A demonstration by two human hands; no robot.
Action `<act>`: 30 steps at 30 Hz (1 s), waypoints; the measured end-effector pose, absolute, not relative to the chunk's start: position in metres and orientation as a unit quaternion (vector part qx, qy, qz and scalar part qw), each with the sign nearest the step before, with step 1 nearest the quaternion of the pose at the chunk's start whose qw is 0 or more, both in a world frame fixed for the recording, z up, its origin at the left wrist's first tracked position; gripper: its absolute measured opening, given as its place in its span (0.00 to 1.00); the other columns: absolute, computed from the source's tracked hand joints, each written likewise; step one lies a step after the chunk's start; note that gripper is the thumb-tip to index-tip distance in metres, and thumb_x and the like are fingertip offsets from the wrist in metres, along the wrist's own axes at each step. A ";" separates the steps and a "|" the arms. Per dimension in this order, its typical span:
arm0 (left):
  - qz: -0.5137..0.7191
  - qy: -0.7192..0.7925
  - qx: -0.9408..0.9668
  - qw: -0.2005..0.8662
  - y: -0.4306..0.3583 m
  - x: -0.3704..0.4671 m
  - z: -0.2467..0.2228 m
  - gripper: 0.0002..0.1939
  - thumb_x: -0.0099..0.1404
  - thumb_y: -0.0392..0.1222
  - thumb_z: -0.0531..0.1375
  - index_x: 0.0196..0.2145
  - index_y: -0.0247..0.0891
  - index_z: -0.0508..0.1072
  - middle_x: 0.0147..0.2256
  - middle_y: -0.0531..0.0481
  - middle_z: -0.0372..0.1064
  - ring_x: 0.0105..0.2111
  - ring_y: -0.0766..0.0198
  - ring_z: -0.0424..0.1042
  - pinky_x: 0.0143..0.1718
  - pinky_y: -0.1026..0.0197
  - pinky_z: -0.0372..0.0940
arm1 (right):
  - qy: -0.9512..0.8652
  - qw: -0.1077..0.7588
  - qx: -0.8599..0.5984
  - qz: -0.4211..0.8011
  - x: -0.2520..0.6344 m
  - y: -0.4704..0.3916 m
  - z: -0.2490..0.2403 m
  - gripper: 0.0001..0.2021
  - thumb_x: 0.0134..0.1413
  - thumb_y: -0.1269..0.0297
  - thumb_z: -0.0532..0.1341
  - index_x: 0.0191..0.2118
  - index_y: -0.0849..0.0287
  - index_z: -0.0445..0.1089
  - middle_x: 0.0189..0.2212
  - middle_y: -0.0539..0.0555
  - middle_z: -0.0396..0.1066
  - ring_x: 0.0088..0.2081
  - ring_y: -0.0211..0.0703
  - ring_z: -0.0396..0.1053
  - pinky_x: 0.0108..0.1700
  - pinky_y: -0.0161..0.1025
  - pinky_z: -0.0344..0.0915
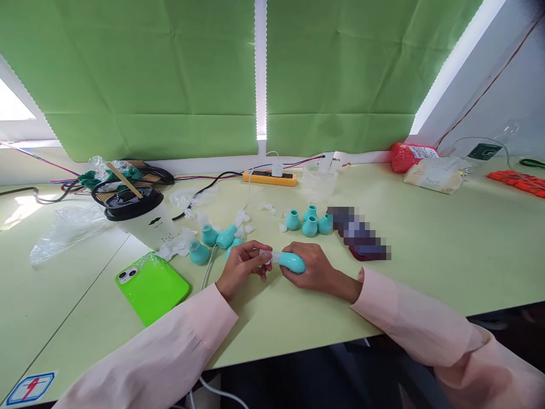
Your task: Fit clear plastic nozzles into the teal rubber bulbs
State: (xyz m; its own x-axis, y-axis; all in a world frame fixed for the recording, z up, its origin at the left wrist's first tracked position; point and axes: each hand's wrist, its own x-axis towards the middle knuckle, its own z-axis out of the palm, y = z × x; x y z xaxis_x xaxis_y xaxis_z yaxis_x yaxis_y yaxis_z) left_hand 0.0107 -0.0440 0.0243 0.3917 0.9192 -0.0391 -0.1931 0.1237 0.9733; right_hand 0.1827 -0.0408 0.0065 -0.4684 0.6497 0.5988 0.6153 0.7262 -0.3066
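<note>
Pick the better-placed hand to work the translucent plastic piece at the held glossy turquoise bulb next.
Left hand, probably: it pinches the translucent piece, while the right hand is wrapped around the bulb.

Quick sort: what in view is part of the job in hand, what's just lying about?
Likely job:
- teal bulb, in right hand
- translucent tip at its end, pinched by left hand
- loose teal bulbs
- small translucent pieces

Apparently lying about:
- green-cased phone
- lidded cup
- yellow power strip
- red package

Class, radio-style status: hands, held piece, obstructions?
Right hand gripping turquoise bulb. Left hand pinching translucent tip at its neck. Other bulbs lie beyond; none between hands.
</note>
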 end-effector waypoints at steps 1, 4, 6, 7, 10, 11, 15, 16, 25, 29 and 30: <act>0.417 0.357 0.513 0.660 -0.044 0.010 0.024 0.10 0.49 0.41 0.59 0.29 0.32 0.66 0.19 0.52 0.63 0.20 0.69 0.63 0.16 0.67 0.59 | -0.858 0.354 -0.372 0.020 0.183 -0.041 0.007 0.04 0.41 0.68 0.54 0.28 0.60 0.63 0.24 0.51 0.67 0.25 0.37 0.63 0.27 0.34 0.55; 0.410 0.365 0.511 0.662 -0.043 0.010 0.023 0.10 0.49 0.42 0.59 0.29 0.32 0.67 0.18 0.52 0.63 0.18 0.69 0.63 0.15 0.68 0.58 | -0.861 0.338 -0.380 0.000 0.184 -0.042 0.007 0.04 0.42 0.69 0.53 0.28 0.60 0.62 0.24 0.51 0.67 0.25 0.38 0.63 0.26 0.34 0.53; 0.406 0.368 0.504 0.667 -0.043 0.010 0.022 0.11 0.49 0.42 0.60 0.28 0.32 0.67 0.18 0.52 0.64 0.18 0.69 0.64 0.15 0.67 0.59 | -0.865 0.327 -0.379 -0.018 0.184 -0.042 0.006 0.04 0.43 0.69 0.53 0.29 0.60 0.62 0.24 0.52 0.67 0.26 0.38 0.63 0.26 0.35 0.52; 0.405 0.368 0.502 0.669 -0.043 0.010 0.021 0.11 0.49 0.42 0.60 0.29 0.32 0.67 0.18 0.52 0.64 0.18 0.68 0.64 0.15 0.67 0.59 | -0.867 0.321 -0.379 -0.025 0.184 -0.042 0.006 0.04 0.43 0.69 0.53 0.29 0.60 0.62 0.24 0.52 0.66 0.26 0.39 0.63 0.26 0.35 0.52; 0.402 0.367 0.509 0.667 -0.042 0.010 0.020 0.12 0.49 0.43 0.60 0.29 0.32 0.67 0.19 0.50 0.65 0.19 0.68 0.65 0.17 0.66 0.61 | -0.870 0.315 -0.378 -0.031 0.184 -0.042 0.004 0.05 0.43 0.70 0.53 0.30 0.60 0.62 0.24 0.52 0.66 0.26 0.39 0.63 0.26 0.34 0.51; 0.400 0.367 0.516 0.663 -0.043 0.010 0.020 0.12 0.49 0.42 0.60 0.30 0.32 0.67 0.19 0.50 0.66 0.19 0.67 0.65 0.18 0.65 0.62 | -0.869 0.317 -0.380 -0.025 0.184 -0.042 0.003 0.05 0.43 0.70 0.53 0.30 0.60 0.62 0.24 0.52 0.66 0.26 0.39 0.63 0.26 0.34 0.52; 0.401 0.364 0.544 0.641 -0.044 0.011 0.021 0.13 0.48 0.41 0.61 0.31 0.32 0.66 0.21 0.50 0.67 0.23 0.66 0.67 0.21 0.63 0.64 | -0.857 0.338 -0.389 0.028 0.183 -0.040 0.001 0.05 0.41 0.71 0.54 0.29 0.61 0.62 0.24 0.51 0.66 0.26 0.38 0.63 0.26 0.34 0.53; 0.404 0.361 0.548 0.637 -0.044 0.011 0.022 0.13 0.48 0.41 0.61 0.31 0.32 0.66 0.21 0.49 0.67 0.23 0.65 0.67 0.21 0.63 0.64 | -0.853 0.345 -0.390 0.046 0.182 -0.040 0.002 0.05 0.40 0.71 0.54 0.29 0.61 0.62 0.23 0.51 0.66 0.26 0.38 0.62 0.26 0.33 0.54; 0.392 0.357 0.585 0.614 -0.044 0.012 0.024 0.12 0.47 0.39 0.61 0.30 0.31 0.66 0.22 0.49 0.67 0.22 0.68 0.66 0.22 0.63 0.65 | -0.807 0.345 -0.400 0.264 0.181 -0.041 0.014 0.04 0.35 0.72 0.56 0.25 0.60 0.62 0.19 0.47 0.62 0.22 0.33 0.58 0.23 0.30 0.55; 0.389 0.337 0.608 0.605 -0.044 0.011 0.023 0.11 0.47 0.39 0.61 0.29 0.32 0.66 0.22 0.49 0.66 0.22 0.66 0.66 0.21 0.62 0.65 | -0.797 0.313 -0.386 0.343 0.184 -0.038 0.019 0.04 0.35 0.73 0.56 0.24 0.61 0.62 0.20 0.46 0.60 0.23 0.32 0.57 0.23 0.29 0.54; 0.388 0.334 0.614 0.601 -0.045 0.011 0.023 0.10 0.47 0.39 0.61 0.29 0.33 0.66 0.23 0.49 0.66 0.22 0.66 0.66 0.21 0.62 0.66 | -0.797 0.304 -0.382 0.355 0.185 -0.037 0.020 0.05 0.34 0.73 0.57 0.24 0.61 0.63 0.20 0.46 0.59 0.23 0.31 0.56 0.23 0.29 0.54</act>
State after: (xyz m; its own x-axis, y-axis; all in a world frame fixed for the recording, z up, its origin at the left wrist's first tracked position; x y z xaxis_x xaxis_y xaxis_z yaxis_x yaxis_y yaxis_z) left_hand 0.0111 -0.0448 0.0226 0.4761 0.8762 0.0749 -0.0561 -0.0547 0.9969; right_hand 0.1850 -0.0373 0.0197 -0.5243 0.8244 0.2130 0.3928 0.4561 -0.7986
